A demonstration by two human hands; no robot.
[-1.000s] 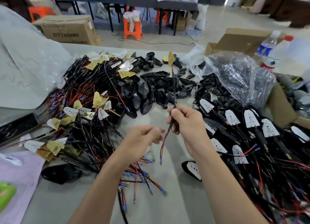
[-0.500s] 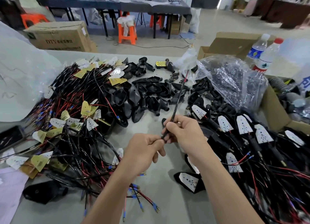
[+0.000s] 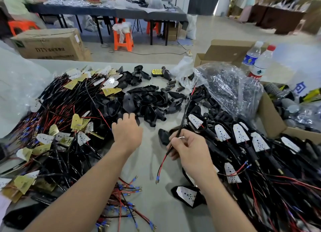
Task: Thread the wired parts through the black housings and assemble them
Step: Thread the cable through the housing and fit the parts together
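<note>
With right hand (image 3: 189, 150) pinching the wired part (image 3: 184, 117) mid-length, note the long axis: steeply tilted, terminal ends low toward the surface (image 3: 166, 214), far end up and away. With left hand (image 3: 127, 132) spread over the near edge of the black housings (image 3: 149, 101) (the nearer hand to that pile), select one housing just ahead of it.

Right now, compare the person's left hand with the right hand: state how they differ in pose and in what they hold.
The left hand reaches forward to the heap of empty black plastic housings; the right hand is nearer the body. The left hand's fingers are spread and hold nothing; the right hand's are curled, pinching a thin black-sleeved cable with red and black leads. Both are bare, above the grey table.
</note>
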